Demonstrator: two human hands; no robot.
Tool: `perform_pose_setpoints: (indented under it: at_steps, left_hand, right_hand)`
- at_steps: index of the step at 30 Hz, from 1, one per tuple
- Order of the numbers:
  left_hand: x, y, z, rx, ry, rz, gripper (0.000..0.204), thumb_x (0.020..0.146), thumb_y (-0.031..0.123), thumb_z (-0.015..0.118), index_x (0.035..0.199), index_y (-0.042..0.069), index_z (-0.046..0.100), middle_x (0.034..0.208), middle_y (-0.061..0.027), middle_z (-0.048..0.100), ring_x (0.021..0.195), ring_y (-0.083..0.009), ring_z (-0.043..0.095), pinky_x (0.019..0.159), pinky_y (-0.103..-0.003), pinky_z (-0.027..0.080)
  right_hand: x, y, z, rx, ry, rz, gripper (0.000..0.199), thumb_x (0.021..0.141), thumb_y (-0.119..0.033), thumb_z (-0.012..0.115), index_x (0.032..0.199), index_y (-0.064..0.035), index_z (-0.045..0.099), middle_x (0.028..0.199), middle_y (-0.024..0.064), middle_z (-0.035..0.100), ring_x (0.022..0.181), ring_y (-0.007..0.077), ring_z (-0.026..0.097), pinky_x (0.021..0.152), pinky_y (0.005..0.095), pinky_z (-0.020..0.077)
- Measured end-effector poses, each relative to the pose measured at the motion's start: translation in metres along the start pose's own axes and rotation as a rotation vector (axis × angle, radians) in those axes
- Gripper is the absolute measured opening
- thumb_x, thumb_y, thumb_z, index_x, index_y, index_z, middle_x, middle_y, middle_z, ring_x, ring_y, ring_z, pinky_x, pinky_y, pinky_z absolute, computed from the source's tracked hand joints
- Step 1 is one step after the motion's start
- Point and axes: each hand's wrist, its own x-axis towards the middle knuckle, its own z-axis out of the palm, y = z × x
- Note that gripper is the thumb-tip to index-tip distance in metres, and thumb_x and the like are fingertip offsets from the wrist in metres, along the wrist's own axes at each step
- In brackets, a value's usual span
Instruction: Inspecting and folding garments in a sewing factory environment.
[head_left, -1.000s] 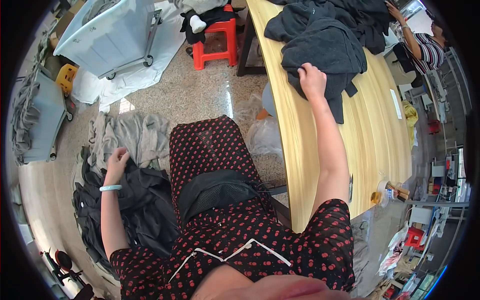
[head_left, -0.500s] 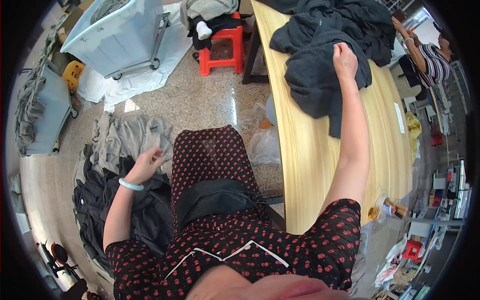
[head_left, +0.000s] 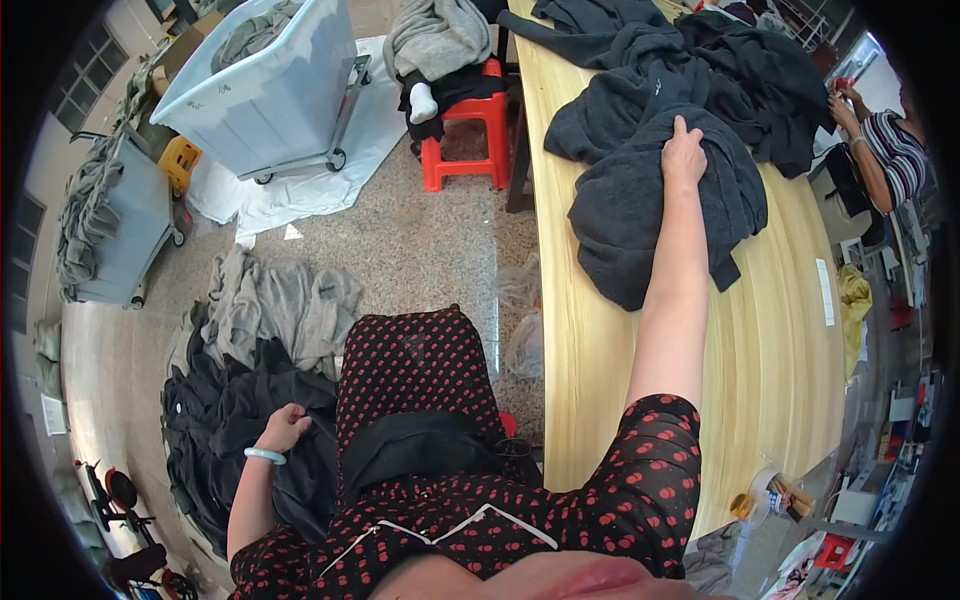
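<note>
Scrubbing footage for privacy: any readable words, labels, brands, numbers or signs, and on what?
No text can be read clearly.
Pale blue cart: small dark marks below the rim, too small to read.
Dark grey garment at the right hand: small light mark, too small to read.
White strip on the table: any print is too small to read.

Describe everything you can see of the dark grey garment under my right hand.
The dark grey garment looks soft and thick. It lies rumpled in loose folds on the pale wood-look table, its far side meeting other dark clothes. Your right hand is over it; whether it grips is unclear.
</note>
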Motion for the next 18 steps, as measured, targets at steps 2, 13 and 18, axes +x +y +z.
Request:
perform_pose_setpoints:
  at_steps: [2,13,18]
  left_hand:
    - [0.009,0.018,0.002,0.052,-0.03,0.086,0.023,0.075,0.015,0.063,0.088,-0.002,0.055,0.072,-0.0088,0.057,0.067,-0.0151,0.054,0.063,-0.028,0.045]
    - [0.06,0.236,0.011,0.004,0.045,0.841,0.017,0.081,0.01,0.056,0.093,-0.002,0.054,0.074,-0.0109,0.057,0.064,-0.0152,0.052,0.06,-0.028,0.043]
    - [0.043,0.4,0.03,-0.155,-0.005,1.288,0.017,0.085,0.012,0.052,0.094,-0.002,0.056,0.08,-0.0114,0.058,0.072,-0.0131,0.054,0.066,-0.027,0.045]
  right_hand:
    - [0.013,0.01,0.001,-0.044,-0.039,-0.01,0.029,0.082,-0.018,0.044,0.11,-0.0188,0.055,0.098,0.0169,0.054,0.083,0.0354,0.059,0.072,0.0426,0.0483]
    - [0.018,0.025,-0.235,0.421,0.715,-0.479,0.026,0.075,-0.006,0.045,0.094,-0.0026,0.062,0.092,0.0152,0.063,0.084,0.0287,0.061,0.076,0.0332,0.0453]
    - [-0.032,0.01,-0.307,0.798,0.548,-0.275,0.021,0.086,-0.008,0.046,0.101,0.0006,0.058,0.092,0.0043,0.061,0.082,0.0114,0.055,0.077,0.0228,0.0424]
